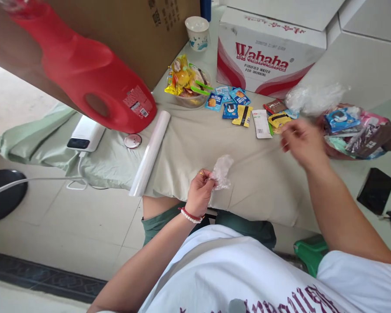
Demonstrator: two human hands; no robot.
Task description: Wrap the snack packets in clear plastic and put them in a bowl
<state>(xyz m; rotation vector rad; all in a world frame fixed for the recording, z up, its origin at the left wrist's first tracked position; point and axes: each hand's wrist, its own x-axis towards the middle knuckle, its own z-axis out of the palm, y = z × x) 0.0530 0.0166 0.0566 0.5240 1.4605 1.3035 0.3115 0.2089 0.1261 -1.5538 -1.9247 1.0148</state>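
My left hand (200,191) pinches a small crumpled clear plastic bag (222,171) just above the near edge of the cloth-covered table (247,182). Farther right, my right hand (301,139) hovers, blurred, over the table beside several small snack packets (244,114); its fingers are curled and I cannot see whether it holds anything. A white sachet (261,124) and a yellow packet (278,120) lie closest to it.
A roll of clear plastic bags (150,152) lies left of centre. A red jug (84,69), power bank (85,133), bowl of snacks (189,84), paper cup (198,32), Wahaha carton (267,52), bag of packets (358,128) and black phone (375,190) surround the work area.
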